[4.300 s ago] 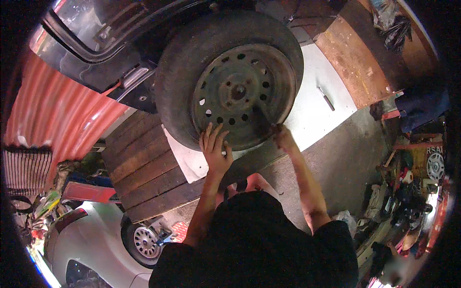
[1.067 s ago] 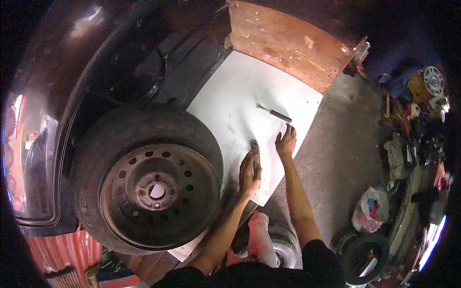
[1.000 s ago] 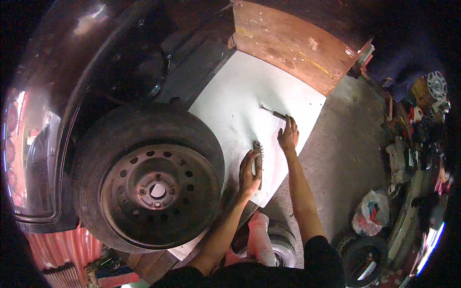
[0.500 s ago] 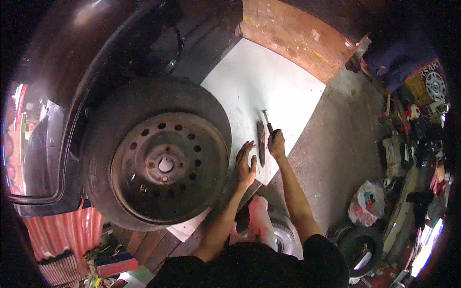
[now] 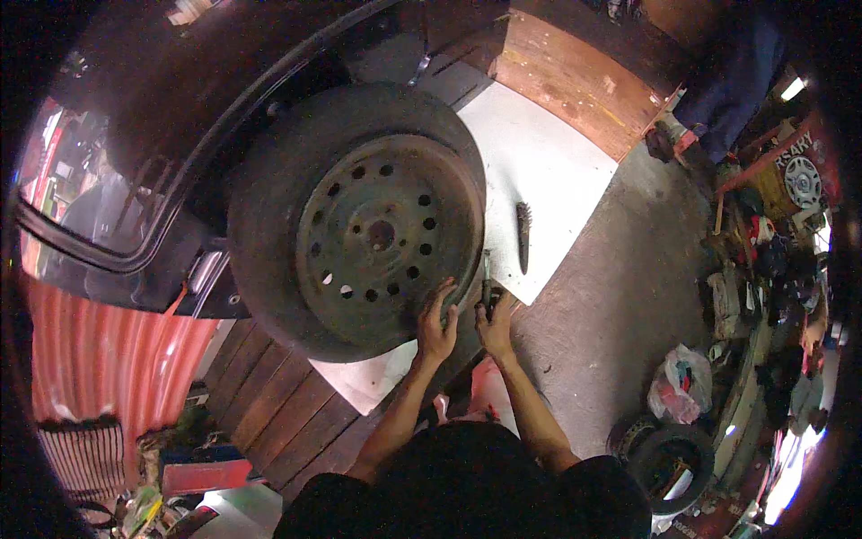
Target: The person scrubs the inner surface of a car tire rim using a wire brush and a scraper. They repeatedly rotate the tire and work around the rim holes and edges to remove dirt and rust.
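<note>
We are looking down at a large black rubber tyre on a rusty dark steel rim (image 5: 382, 238), which lies flat beside the dark body of a car (image 5: 171, 135). The rim shows a ring of round holes around a small centre bore. Part of the wheel rests on a white flat sheet (image 5: 548, 171) spread over the floor, and the rest lies over brown wooden planks (image 5: 269, 404).

Our left hand (image 5: 436, 325) rests on the lower right edge of the tyre, fingers spread and laid flat against the rubber; it grips nothing. Our right hand (image 5: 494, 325) sits just beside it, curled around a thin dark metal tool (image 5: 486, 283) whose tip stands against the tyre's edge, near where the rubber meets the rim. How tightly the fingers close on the tool we cannot tell, since the hand hides most of the handle.

A second dark, slim tool with a rough-looking blade (image 5: 523, 235) lies alone on the white sheet, near the right hand but not touching it.

Beyond the sheet runs a reddish-brown wooden board (image 5: 575, 81), and grey concrete floor (image 5: 620, 305) stretches to the right. There we see a white plastic bag (image 5: 680, 388), a small black tyre (image 5: 669, 454) and a cluttered heap of parts along the edge. A red corrugated metal panel (image 5: 99, 350) stands at the left.
</note>
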`<state>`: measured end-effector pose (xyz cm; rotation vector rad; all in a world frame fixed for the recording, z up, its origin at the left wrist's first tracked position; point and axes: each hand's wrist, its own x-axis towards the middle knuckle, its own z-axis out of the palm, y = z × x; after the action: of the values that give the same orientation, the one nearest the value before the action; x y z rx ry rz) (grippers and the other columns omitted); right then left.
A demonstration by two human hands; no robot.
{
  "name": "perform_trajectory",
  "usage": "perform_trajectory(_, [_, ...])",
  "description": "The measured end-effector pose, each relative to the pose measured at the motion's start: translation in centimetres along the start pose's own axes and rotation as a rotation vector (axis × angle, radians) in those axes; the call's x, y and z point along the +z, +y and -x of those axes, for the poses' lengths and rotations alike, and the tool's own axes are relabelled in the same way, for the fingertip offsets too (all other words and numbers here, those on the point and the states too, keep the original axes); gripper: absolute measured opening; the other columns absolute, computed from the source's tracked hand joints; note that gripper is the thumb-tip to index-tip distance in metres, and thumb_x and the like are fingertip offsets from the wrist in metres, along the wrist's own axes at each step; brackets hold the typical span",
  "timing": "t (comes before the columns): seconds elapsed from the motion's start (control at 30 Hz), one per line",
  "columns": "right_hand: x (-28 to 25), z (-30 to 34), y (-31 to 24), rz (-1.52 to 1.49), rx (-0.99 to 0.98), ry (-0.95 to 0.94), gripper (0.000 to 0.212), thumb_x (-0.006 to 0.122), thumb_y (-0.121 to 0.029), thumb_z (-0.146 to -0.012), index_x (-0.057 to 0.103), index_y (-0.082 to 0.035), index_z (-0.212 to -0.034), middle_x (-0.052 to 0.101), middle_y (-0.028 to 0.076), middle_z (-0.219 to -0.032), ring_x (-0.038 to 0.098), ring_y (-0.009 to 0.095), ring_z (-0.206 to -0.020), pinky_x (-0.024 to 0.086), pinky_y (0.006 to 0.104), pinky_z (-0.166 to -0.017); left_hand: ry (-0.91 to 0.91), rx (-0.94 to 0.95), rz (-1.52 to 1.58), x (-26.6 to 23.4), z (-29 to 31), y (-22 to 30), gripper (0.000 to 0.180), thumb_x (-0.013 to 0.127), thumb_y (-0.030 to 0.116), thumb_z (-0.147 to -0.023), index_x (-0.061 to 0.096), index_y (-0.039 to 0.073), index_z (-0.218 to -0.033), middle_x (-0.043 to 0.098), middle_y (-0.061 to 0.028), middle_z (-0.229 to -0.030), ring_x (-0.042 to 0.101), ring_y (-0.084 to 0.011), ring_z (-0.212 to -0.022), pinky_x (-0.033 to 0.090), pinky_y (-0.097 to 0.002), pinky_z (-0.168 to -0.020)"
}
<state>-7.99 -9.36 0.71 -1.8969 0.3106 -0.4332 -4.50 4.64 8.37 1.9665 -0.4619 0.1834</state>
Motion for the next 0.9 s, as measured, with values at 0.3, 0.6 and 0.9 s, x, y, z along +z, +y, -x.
perform_trajectory(0.3, [3.3, 0.8, -5.0, 0.332, -0.092, -0.078, 0.068, 0.064, -0.009, -0.083, 0.037, -0.003, -0.146, 0.064, 0.027, -0.095, 0.062, 0.046, -0.08, 0.051, 0.0512, -0.07, -0.012, -0.041, -0.063, -3.2, 1.3, -1.8, 0.033, 0.053, 0.005, -0.089, 0.057, 0.0, -0.121, 0.058, -0.0199, -0.13, 0.054, -0.038, -0.123, 0.041, -0.0442, -0.105])
perform_trajectory(0.6, [3.3, -1.2, -6.8, 0.358, 0.017, -0.15, 0.065, 0.06, -0.005, -0.083, 0.041, -0.004, -0.145, 0.065, 0.032, -0.1, 0.065, 0.048, -0.086, 0.053, 0.051, -0.071, 0.004, -0.117, 0.012, -2.8, 1.3, -2.9, 0.039, 0.054, 0.004, -0.087, 0.054, 0.0, -0.126, 0.055, -0.0211, -0.134, 0.051, -0.0385, -0.126, 0.038, -0.0438, -0.108])
perform_trajectory(0.9, [3.8, -5.4, -3.4, 0.453, -0.04, -0.14, 0.071, 0.058, 0.002, -0.079, 0.039, -0.009, -0.147, 0.066, 0.029, -0.092, 0.066, 0.047, -0.084, 0.053, 0.0522, -0.072, 0.1, -0.181, -0.065, -1.8, 1.5, -3.2, 0.059, 0.058, 0.005, -0.085, 0.039, 0.0, -0.14, 0.046, -0.0229, -0.141, 0.044, -0.0417, -0.132, 0.033, -0.0462, -0.111])
